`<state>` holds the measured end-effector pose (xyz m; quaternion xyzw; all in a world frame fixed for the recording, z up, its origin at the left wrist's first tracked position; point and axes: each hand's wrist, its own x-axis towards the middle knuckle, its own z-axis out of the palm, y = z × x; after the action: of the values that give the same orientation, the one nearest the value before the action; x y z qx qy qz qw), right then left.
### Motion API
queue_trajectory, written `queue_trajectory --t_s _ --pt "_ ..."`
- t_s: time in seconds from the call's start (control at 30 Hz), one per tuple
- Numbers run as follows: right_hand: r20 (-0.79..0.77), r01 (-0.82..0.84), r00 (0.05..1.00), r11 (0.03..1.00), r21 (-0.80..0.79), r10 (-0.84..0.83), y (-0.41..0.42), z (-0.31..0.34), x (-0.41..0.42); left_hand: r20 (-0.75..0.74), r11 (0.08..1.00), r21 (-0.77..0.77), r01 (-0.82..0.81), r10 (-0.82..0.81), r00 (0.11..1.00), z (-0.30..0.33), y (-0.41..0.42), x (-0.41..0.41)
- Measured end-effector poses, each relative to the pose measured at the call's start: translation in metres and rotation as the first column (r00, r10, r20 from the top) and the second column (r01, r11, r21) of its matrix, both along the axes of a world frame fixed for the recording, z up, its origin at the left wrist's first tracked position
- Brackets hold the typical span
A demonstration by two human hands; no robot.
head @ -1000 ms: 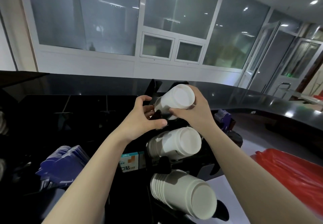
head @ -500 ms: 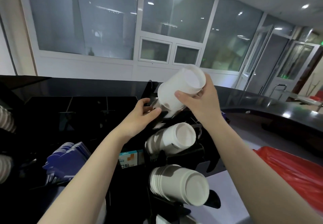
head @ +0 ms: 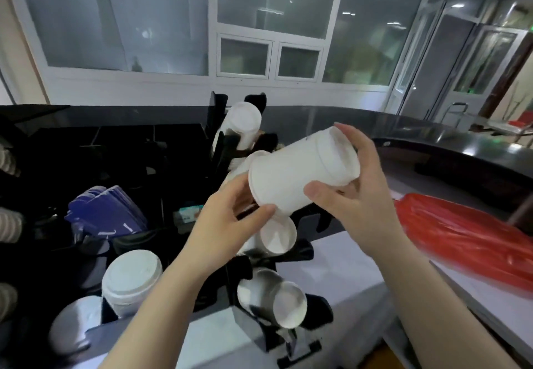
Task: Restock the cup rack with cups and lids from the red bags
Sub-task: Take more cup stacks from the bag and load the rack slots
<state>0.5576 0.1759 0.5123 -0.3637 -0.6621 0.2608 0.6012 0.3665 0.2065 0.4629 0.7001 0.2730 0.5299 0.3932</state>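
A short stack of white paper cups (head: 300,172) lies tilted in front of the black cup rack (head: 219,126), base end up and to the right. My right hand (head: 354,192) grips the stack around its base end. My left hand (head: 227,224) has its fingers and thumb at the stack's open rim. In the rack, white cups sit in a top slot (head: 245,125), a middle slot (head: 277,236) and a bottom slot (head: 279,299). A red bag (head: 467,239) lies on the counter to the right.
A stack of white lids (head: 129,279) and a grey stack (head: 75,322) stand at the lower left. Blue folded items (head: 106,213) fill a black holder to the left. The grey counter (head: 340,270) runs under the rack. A dark raised bar top (head: 432,141) curves behind.
The cup stack has come away from the rack's top slot, down and to the right, and sits closer to me. My view has dropped, so lids and the rack's foot show.
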Motion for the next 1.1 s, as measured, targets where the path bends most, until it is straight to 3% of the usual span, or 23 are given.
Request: queue_trajectory --t_s 0.23,0.37,0.5,0.63,0.77,1.0,1.1 --pt "0.032 0.034 0.999 0.993 -0.115 -0.031 -0.054 -0.042 0.029 -0.208 0.988 0.023 -0.155 0.156 0.966 -0.034 -0.050 0.014" --pt "0.013 0.037 0.999 0.987 -0.157 -0.036 -0.074 -0.059 0.042 -0.343 0.963 0.096 -0.252 0.270 0.900 -0.052 -0.069 0.015" --pt "0.028 0.084 0.996 0.979 -0.183 -0.080 -0.090 -0.076 0.049 -0.434 0.975 0.136 -0.176 0.218 0.874 -0.073 -0.078 0.012" --pt "0.115 0.103 0.991 0.959 -0.264 -0.074 -0.097 -0.089 0.051 -0.642 0.975 0.127 -0.185 0.223 0.734 -0.093 -0.081 0.013" --pt "0.212 0.127 0.975 0.959 -0.254 -0.073 -0.090 -0.096 0.039 -0.687 0.963 0.178 -0.202 0.269 0.675 -0.101 -0.078 0.014" --pt "0.537 0.208 0.841 0.953 -0.219 -0.060 -0.070 -0.126 0.022 -0.712 0.955 0.186 -0.232 0.293 0.638 -0.106 -0.075 0.012" --pt "0.726 0.299 0.680 0.943 -0.145 -0.104 -0.059 -0.142 0.022 -0.712 0.958 0.183 -0.222 0.285 0.641 -0.106 -0.075 0.011"
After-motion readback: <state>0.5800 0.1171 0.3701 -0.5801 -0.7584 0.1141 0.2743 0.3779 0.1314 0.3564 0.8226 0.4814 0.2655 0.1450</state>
